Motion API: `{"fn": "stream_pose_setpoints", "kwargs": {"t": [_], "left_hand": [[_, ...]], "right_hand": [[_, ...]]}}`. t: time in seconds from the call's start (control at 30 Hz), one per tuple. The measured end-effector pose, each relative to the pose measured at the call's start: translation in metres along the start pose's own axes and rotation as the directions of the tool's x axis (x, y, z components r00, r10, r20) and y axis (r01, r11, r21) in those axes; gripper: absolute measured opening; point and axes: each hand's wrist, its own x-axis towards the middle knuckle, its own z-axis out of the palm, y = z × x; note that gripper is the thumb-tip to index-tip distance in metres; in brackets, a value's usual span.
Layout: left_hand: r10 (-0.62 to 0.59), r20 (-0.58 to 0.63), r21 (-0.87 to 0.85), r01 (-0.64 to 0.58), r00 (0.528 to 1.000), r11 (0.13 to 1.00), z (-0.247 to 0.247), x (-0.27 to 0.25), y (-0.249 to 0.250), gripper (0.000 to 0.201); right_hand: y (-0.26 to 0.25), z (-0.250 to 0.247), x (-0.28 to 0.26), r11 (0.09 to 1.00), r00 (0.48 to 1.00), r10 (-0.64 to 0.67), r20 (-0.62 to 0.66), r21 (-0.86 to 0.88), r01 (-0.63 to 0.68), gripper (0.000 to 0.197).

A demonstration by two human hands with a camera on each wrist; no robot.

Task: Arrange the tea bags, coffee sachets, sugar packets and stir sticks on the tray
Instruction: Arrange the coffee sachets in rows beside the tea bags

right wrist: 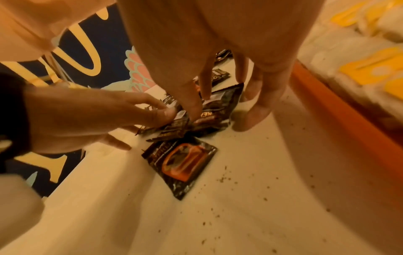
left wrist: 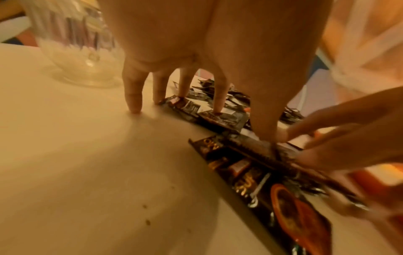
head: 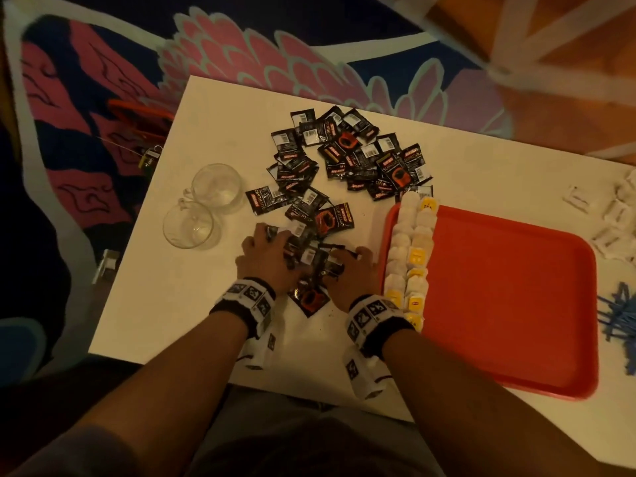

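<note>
Coffee sachets [head: 344, 160], black with red print, lay scattered across the middle of the white table [head: 179, 304] in the head view, left of the red tray [head: 509, 297]. Tea bags [head: 411, 256] stood in two rows along the tray's left edge. White sugar packets [head: 612, 218] lay at the far right, with blue stir sticks [head: 619, 315] nearer. Two glass mugs [head: 203, 208] stood on the left. The left hand [head: 265, 256] and the right hand [head: 351, 273] pressed down on a near cluster of sachets, fingers spread and fairly straight.

From the left wrist, the left hand's fingertips [left wrist: 218, 108] rested on the sachets [left wrist: 218, 117] and the tabletop; the right hand [left wrist: 340, 138] reached in from the right, blurred. One mug [left wrist: 87, 51] stood far left.

From the right wrist, the right hand's fingers [right wrist: 191, 101] pressed a sachet [right wrist: 213, 112] flat, the left hand [right wrist: 98, 117] touching the same pile. Another sachet [right wrist: 181, 165] lay nearer, apart. The tray's rim [right wrist: 338, 110] ran along the right.
</note>
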Motion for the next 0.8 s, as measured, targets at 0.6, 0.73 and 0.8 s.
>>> {"fn": "stream_pose_setpoints", "kwargs": {"t": [0.6, 0.73, 0.8], "left_hand": [[-0.039, -0.126, -0.09, 0.027, 0.991, 0.996, 0.015, -0.044, 0.005, 0.08], [-0.203, 0.009, -0.246, 0.199, 0.979, 0.949, 0.006, -0.025, 0.011, 0.114], [-0.17, 0.06, -0.198, 0.179, 0.984, 0.964, 0.009, -0.021, 0.022, 0.119]], "right_hand": [[0.001, 0.004, -0.001, 0.977, 0.986, 0.082, -0.143, 0.207, -0.051, 0.059], [-0.01, 0.003, 0.001, 0.978, 0.99, 0.132, -0.051, 0.172, -0.121, 0.062], [-0.015, 0.005, 0.001, 0.981, 0.995, 0.101, 0.021, 0.166, -0.103, 0.059]]}}
